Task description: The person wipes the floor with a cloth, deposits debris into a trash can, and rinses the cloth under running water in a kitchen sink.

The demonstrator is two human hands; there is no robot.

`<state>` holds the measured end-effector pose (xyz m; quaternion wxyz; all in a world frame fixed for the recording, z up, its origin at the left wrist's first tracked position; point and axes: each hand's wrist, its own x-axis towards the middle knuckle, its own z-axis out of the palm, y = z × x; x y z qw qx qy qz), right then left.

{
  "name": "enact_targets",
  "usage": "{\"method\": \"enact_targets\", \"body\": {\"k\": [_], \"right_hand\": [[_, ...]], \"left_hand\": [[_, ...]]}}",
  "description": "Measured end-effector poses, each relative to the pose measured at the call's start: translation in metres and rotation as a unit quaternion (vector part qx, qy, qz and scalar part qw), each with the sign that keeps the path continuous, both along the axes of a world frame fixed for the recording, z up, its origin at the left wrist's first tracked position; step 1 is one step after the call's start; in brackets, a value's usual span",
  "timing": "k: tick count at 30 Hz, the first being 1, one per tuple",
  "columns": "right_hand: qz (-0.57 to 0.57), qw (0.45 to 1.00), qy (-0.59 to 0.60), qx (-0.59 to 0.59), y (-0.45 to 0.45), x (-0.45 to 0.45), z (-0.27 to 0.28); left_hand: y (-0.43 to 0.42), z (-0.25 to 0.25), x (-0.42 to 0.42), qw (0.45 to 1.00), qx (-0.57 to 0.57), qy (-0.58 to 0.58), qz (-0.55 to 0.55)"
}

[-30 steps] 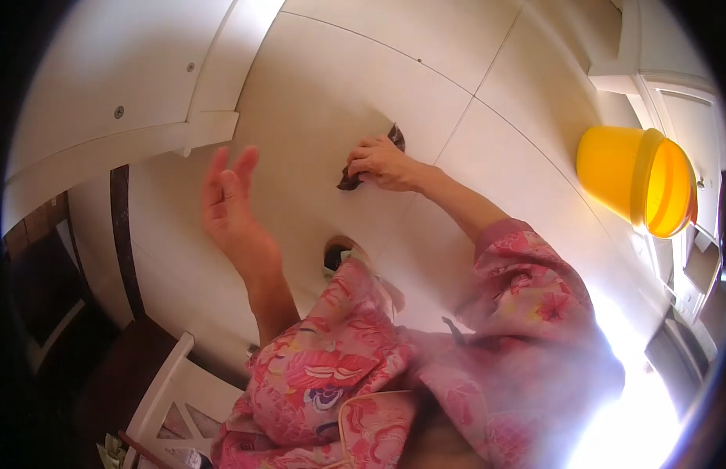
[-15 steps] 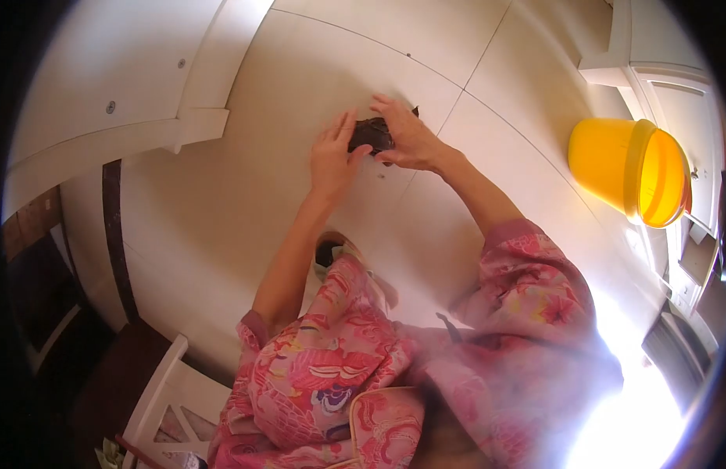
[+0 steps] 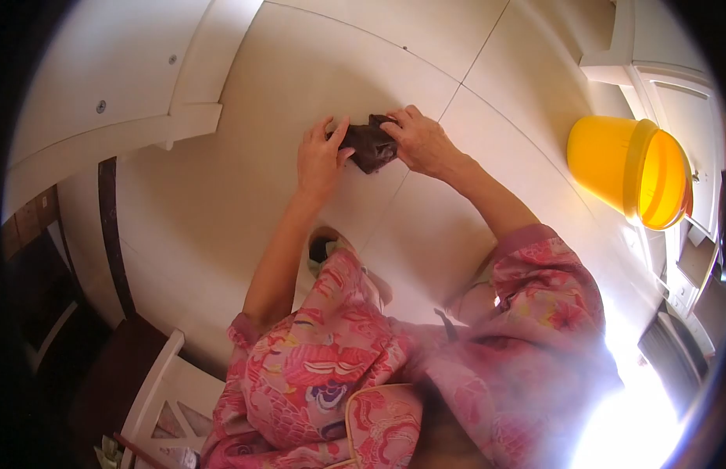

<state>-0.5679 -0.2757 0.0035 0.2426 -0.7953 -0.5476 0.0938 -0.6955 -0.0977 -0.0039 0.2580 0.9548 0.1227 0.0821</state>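
Note:
A crumpled dark brown cloth lies low over the pale tiled floor, between my two hands. My left hand has its bent fingers and thumb around the cloth's left edge. On the other side, my right hand pinches the upper right edge of the cloth, its fingertips bent over the fabric. Part of the cloth is hidden under the right fingers.
A yellow bucket lies on its side at the right, by a white cabinet. White furniture stands at upper left. A white chair is at lower left. My shoe rests on the floor below the hands.
The dark cloth has been spread wider and shows more surface. My right hand has gone from lying over it to pinching its edge; my left hand has shifted slightly left.

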Motion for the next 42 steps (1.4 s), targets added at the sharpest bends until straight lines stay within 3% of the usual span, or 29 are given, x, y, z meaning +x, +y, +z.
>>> {"method": "enact_targets", "body": {"k": [4,6,11,13,17,19,20,22,23,24,25,27,30,32,34,36,38,39,41,42], "right_hand": [[0.032,0.999,-0.001,-0.031,0.000,-0.004,0.012],[-0.010,0.983,0.098,-0.155,-0.002,-0.016,0.006],[-0.087,0.968,0.164,-0.172,-0.019,-0.063,0.009],[-0.187,0.951,0.206,-0.131,-0.020,-0.088,0.005],[-0.243,0.931,0.263,-0.072,-0.012,-0.133,-0.016],[-0.283,0.892,0.351,0.023,0.003,-0.148,-0.022],[-0.282,0.892,0.352,0.025,0.010,-0.153,-0.032],[-0.303,0.812,0.482,0.129,0.028,-0.148,-0.056],[-0.299,0.813,0.481,0.135,0.035,-0.139,-0.055],[-0.309,0.770,0.545,0.125,0.041,-0.125,-0.046],[-0.316,0.722,0.606,0.111,0.045,-0.110,-0.038],[-0.287,0.739,0.594,0.136,0.052,-0.077,-0.021],[-0.233,0.765,0.567,0.196,0.066,-0.041,0.005],[-0.205,0.777,0.546,0.237,0.073,-0.026,0.033],[-0.196,0.690,0.666,0.205,0.074,-0.020,0.064],[-0.198,0.703,0.648,0.216,0.072,-0.014,0.059],[-0.195,0.706,0.644,0.220,0.071,-0.016,0.056],[-0.211,0.725,0.628,0.189,0.067,-0.016,0.046],[-0.223,0.743,0.612,0.155,0.059,-0.016,0.026],[-0.206,0.805,0.542,0.125,0.054,-0.016,0.019]], "left_hand": [[-0.015,0.009,-0.002,1.000,0.005,-0.016,-0.011],[-0.022,0.005,-0.009,0.997,0.039,0.058,-0.018],[-0.049,0.006,-0.033,0.997,0.023,0.050,0.045],[-0.058,0.010,-0.041,0.997,0.018,0.045,0.054],[-0.067,0.006,-0.053,0.988,-0.053,0.060,0.133],[-0.062,0.001,-0.056,0.979,-0.100,0.046,0.172],[-0.057,0.001,-0.055,0.962,-0.163,0.060,0.210],[-0.041,-0.001,-0.054,0.941,-0.219,0.069,0.247],[-0.030,-0.007,-0.054,0.867,-0.400,0.073,0.289],[-0.020,-0.009,-0.050,0.757,-0.566,0.073,0.318],[-0.011,-0.012,-0.045,0.759,-0.564,0.069,0.318],[0.004,-0.007,-0.028,0.664,-0.688,0.028,0.291],[0.020,0.027,-0.008,0.647,-0.726,-0.008,0.232],[0.025,0.050,0.004,0.609,-0.778,-0.075,0.133],[0.028,0.058,0.007,0.616,-0.775,-0.059,0.127],[0.023,0.046,0.018,0.620,-0.776,-0.046,0.106],[0.016,0.045,0.011,0.682,-0.702,0.027,0.204],[0.017,0.037,0.008,0.682,-0.702,0.024,0.205],[0.020,0.017,-0.003,0.769,-0.592,0.128,0.203],[0.018,0.017,-0.007,0.768,-0.592,0.128,0.208]]}}
